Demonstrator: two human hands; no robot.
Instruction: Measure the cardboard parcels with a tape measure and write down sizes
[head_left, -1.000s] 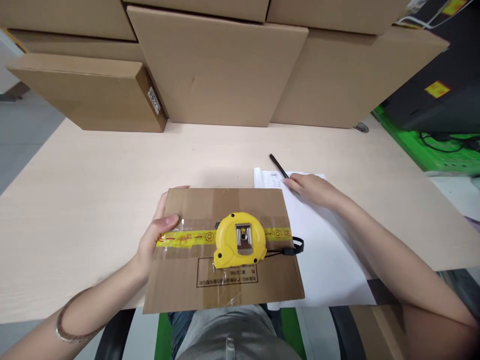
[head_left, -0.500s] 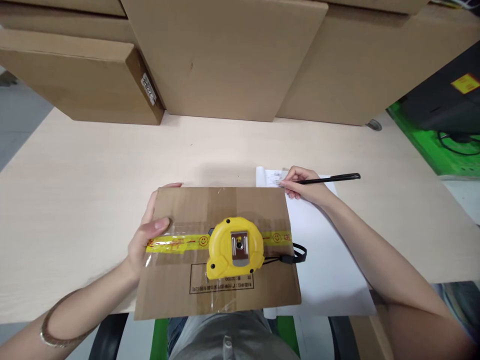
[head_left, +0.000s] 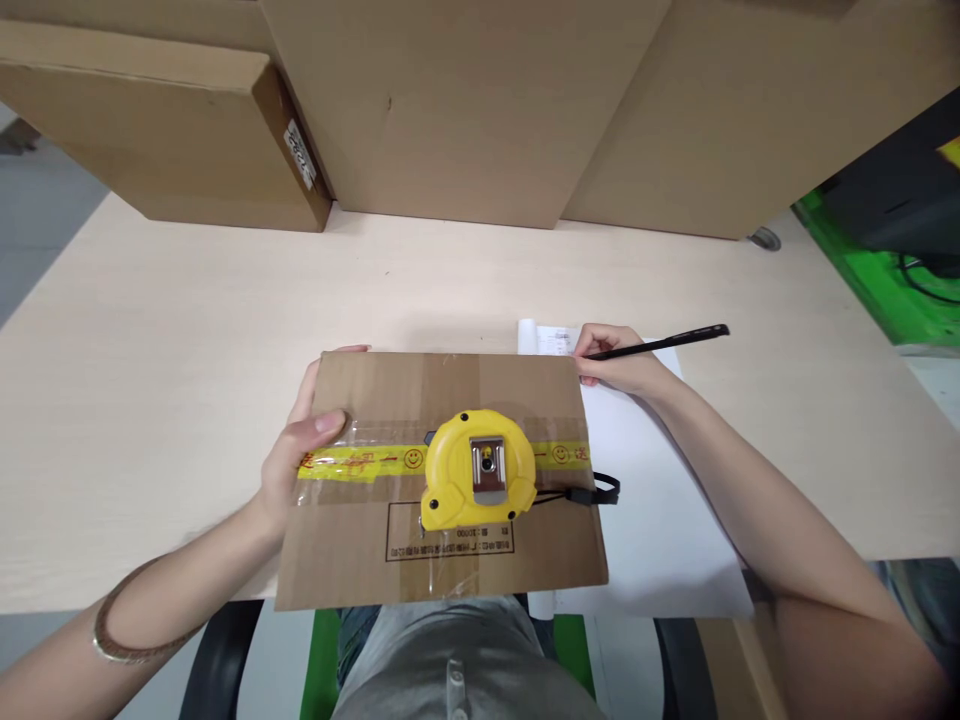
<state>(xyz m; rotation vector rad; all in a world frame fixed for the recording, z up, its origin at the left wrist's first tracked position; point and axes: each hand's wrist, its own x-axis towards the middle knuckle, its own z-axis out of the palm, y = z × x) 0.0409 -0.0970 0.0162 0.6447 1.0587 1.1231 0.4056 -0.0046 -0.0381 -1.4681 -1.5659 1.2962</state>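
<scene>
A flat cardboard box [head_left: 360, 550] with yellow smiley tape lies at the front edge of the light wooden table [head_left: 165, 330]. A yellow tape measure [head_left: 478, 470] rests on top of it, its black strap hanging off to the right. My left hand [head_left: 300, 450] grips the box's left edge, thumb on the tape. My right hand [head_left: 619, 362] holds a black pen [head_left: 664, 343], its tip on a white sheet of paper [head_left: 652, 520] just right of the box.
Large brown cardboard boxes [head_left: 450, 110] are stacked along the back of the table, one with a small label [head_left: 298, 152] at the left. A green and black unit [head_left: 892, 250] stands at the right. My lap and a chair are below the table edge.
My right hand took up the black pen from the paper and swung it so it points right, tip down on the sheet. The view shifted slightly; the left hand kept its grip.
</scene>
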